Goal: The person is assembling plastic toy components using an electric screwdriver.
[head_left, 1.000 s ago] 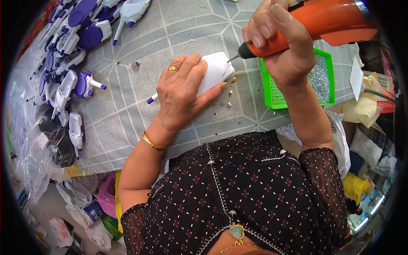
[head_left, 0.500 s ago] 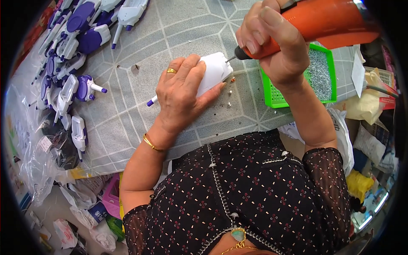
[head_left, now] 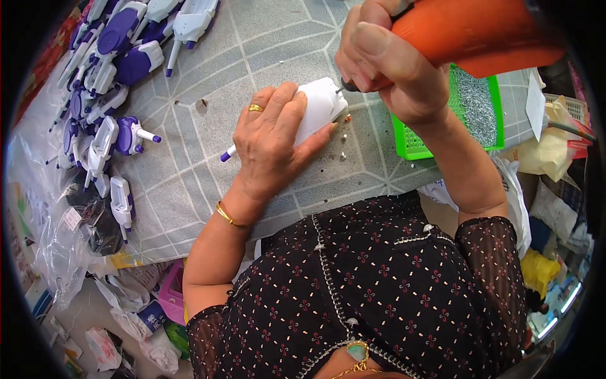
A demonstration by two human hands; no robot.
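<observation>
Under my left hand [head_left: 271,129] a white plastic housing [head_left: 319,104] is pressed against the table, my fingers over its top and my thumb along its near side. A thin stem with a purple tip [head_left: 227,154] sticks out beyond the hand. My right hand [head_left: 394,66] is wrapped round an orange electric screwdriver [head_left: 473,38], held tilted above the table. Its bit reaches the right end of the housing; whether a screw sits beneath it is too small to tell.
A green basket [head_left: 499,107] of small silvery screws [head_left: 476,110] stands right of the housing. Several white and purple plastic parts [head_left: 120,28] are piled at the left, beside clear plastic bags [head_left: 47,208]. Small crumbs dot the grey patterned tablecloth [head_left: 252,44]. Bags [head_left: 543,275] crowd the right side.
The screwdriver and my right hand have shifted slightly left and tilted more upright over the housing. My left hand keeps its hold, almost unmoved.
</observation>
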